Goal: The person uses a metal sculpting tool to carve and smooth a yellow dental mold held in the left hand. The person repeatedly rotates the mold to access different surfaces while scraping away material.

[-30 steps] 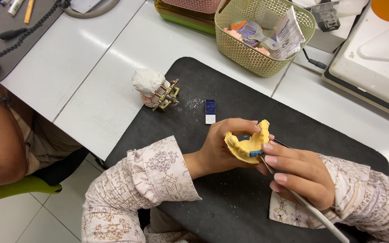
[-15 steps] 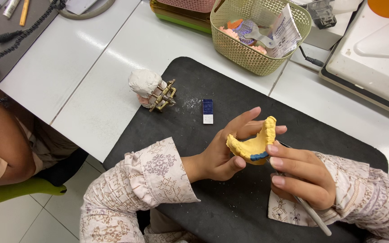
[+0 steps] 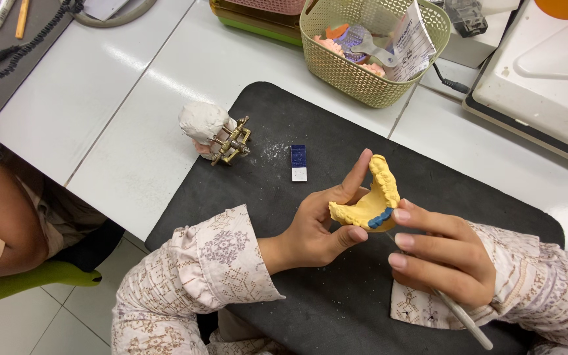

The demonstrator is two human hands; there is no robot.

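**Yellow cast held over the dark mat**

The left hand (image 3: 313, 227) grips a yellow cast (image 3: 369, 200), thumb under it, fingers behind it. The right hand (image 3: 438, 256) is closed round a thin tool (image 3: 465, 319), fingertips touching the cast's blue patch (image 3: 380, 217). Beyond the left hand lie a small blue block (image 3: 298, 162) and a white model (image 3: 213, 131).

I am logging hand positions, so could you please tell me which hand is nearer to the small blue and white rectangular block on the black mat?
Left. The left hand lies just below the small blue and white rectangular block; the right hand is farther right.
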